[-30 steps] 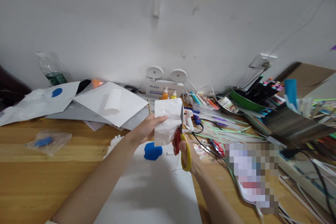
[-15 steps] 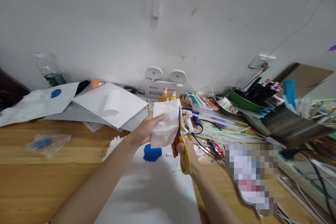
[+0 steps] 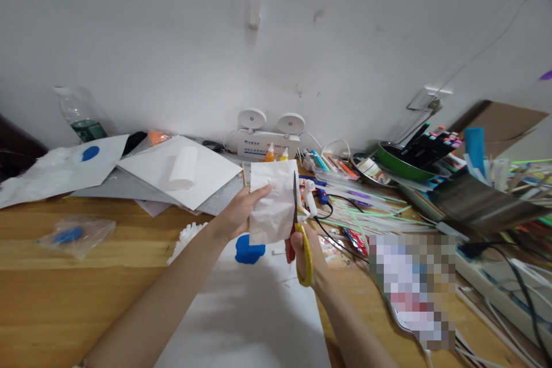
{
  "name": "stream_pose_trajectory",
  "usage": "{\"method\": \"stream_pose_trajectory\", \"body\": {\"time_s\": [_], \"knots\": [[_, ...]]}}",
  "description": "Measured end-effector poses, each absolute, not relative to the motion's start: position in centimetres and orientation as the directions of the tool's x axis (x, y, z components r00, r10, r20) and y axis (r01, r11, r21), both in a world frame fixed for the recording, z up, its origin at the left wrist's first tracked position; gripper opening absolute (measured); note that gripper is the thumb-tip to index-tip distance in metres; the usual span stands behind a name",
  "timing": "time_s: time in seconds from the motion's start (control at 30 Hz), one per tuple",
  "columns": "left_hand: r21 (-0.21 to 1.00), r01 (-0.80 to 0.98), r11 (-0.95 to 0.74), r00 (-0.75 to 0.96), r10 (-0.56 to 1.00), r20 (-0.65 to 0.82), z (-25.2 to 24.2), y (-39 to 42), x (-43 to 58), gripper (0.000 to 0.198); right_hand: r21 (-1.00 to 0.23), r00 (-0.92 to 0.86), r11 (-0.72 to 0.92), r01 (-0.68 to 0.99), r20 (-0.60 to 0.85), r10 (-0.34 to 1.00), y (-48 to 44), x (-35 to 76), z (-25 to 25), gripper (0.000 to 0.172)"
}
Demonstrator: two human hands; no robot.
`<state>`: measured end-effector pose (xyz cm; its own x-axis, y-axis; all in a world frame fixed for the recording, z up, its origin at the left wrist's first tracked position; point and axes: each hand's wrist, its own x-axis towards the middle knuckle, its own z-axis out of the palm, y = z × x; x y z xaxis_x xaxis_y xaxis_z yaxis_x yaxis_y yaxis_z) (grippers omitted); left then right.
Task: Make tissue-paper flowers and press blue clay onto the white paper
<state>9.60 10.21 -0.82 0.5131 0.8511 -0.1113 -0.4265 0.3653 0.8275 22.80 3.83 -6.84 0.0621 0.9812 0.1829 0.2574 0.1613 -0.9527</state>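
My left hand (image 3: pixel 239 211) pinches the left edge of a thin white tissue paper piece (image 3: pixel 273 207), thumb on its front, holding it upright above the table. In my right hand (image 3: pixel 314 256) is a pair of scissors (image 3: pixel 306 259) with yellow and red handles. Their blades point up along the paper's right edge, with a narrow strip of paper beyond them. Below lies a large white sheet (image 3: pixel 254 322) bearing a flat blue patch (image 3: pixel 250 249). Crumpled white tissue (image 3: pixel 188 237) lies at that sheet's left edge, partly behind my left forearm.
A white glue gun (image 3: pixel 309 198) with a black cord lies right of the paper. White boards with a white roll (image 3: pixel 184 168) sit back left, near a bottle (image 3: pixel 80 115). A bag holding something blue (image 3: pixel 68 234) lies left. Sticks, markers in a green pan (image 3: pixel 403 164) and a power strip crowd the right.
The paper's lower right corner has swung slightly, so it faces me a little flatter against the scissor blades. Both hands keep nearly the same place and grip.
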Motion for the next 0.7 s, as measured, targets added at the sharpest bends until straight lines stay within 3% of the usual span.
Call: {"method": "stream_pose_trajectory", "body": {"time_s": [0.17, 0.4, 0.7], "knots": [[0.789, -0.440, 0.428, 0.551, 0.823, -0.140, -0.51, 10.32, 9.45, 0.032, -0.960, 0.061, 0.149, 0.238, 0.168, 0.984, 3.78, 22.92, -7.28, 0.062], [0.820, -0.463, 0.337, 0.457, 0.883, -0.105, -0.79, 10.63, 9.63, 0.024, -0.960, 0.058, 0.150, 0.238, 0.168, 0.984, 3.91, 23.01, -7.49, 0.062], [0.798, -0.488, 0.354, 0.456, 0.883, -0.113, -0.80, 10.69, 9.57, 0.022, -0.958, 0.062, 0.154, 0.243, 0.174, 0.983, 3.94, 22.93, -7.77, 0.061]]}}
